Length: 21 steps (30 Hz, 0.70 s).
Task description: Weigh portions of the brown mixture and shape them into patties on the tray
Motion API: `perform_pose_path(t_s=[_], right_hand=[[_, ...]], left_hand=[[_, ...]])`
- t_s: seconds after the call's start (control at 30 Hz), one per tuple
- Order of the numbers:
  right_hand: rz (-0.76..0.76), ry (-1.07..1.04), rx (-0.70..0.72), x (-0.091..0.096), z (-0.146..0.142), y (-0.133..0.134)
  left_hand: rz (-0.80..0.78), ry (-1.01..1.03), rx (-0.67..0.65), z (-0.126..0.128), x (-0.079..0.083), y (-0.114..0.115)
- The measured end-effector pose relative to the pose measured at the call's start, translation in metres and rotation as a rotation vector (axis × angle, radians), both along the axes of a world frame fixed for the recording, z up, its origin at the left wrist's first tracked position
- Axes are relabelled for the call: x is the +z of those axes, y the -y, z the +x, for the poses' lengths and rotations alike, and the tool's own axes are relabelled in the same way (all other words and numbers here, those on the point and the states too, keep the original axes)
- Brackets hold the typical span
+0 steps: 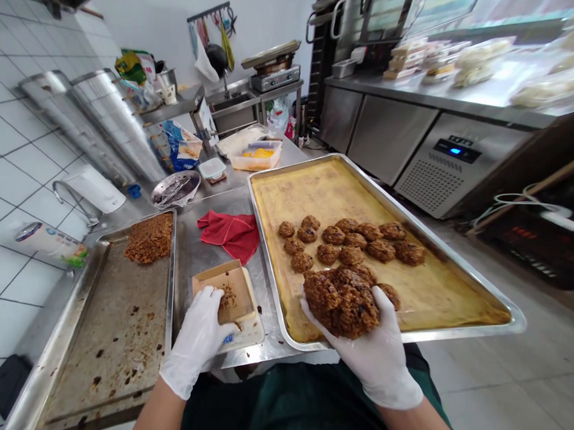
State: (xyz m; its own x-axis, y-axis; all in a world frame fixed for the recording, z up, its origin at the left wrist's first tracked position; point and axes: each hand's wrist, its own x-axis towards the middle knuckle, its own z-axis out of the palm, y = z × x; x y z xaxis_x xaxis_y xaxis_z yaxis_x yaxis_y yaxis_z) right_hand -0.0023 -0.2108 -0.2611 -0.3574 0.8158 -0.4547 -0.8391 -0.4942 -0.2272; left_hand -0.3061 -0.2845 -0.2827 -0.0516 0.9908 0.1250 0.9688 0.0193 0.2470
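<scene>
A large lump of dark brown, coarse dough (342, 302) rests in my right hand (375, 351), with the gloved fingers and thumb wrapped around its underside and sides. My left hand (200, 338), also in a white glove, is over the near-left corner of a small cardboard box (245, 288); its thumb and fingers are apart. Brown crumbs lie in the box, which sits on a white scale (254, 332). Several small dough balls (351, 256) stand in loose rows on the lined baking tray (295, 189), beyond the lump. The lump partly hides the nearest balls.
At left, a metal tray (103, 295) holds a slab of the same dough (151, 238). Between the trays lies a red cloth (230, 234). Farther back are a film-covered bowl (176, 189) and a plastic tub (255, 156). A steel counter (430, 98) runs along the right.
</scene>
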Motion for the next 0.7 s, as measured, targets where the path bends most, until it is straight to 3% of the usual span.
perform_pose_path(t_s=[0.13, 0.3, 0.47, 0.7], right_hand=[[-0.064, -0.004, -0.003, 0.004, 0.000, 0.000], [-0.124, 0.001, -0.027, 0.011, -0.002, -0.002], [-0.143, 0.011, -0.029, 0.013, -0.003, -0.002], [-0.024, 0.016, -0.017, 0.004, -0.004, -0.001]], left_hand=[[0.065, -0.079, -0.048, 0.006, 0.015, 0.012], [0.131, -0.098, 0.000, 0.044, 0.028, 0.033], [0.046, -0.174, -0.005, 0.082, 0.004, 0.057], [0.018, -0.288, 0.059, 0.091, -0.032, 0.067]])
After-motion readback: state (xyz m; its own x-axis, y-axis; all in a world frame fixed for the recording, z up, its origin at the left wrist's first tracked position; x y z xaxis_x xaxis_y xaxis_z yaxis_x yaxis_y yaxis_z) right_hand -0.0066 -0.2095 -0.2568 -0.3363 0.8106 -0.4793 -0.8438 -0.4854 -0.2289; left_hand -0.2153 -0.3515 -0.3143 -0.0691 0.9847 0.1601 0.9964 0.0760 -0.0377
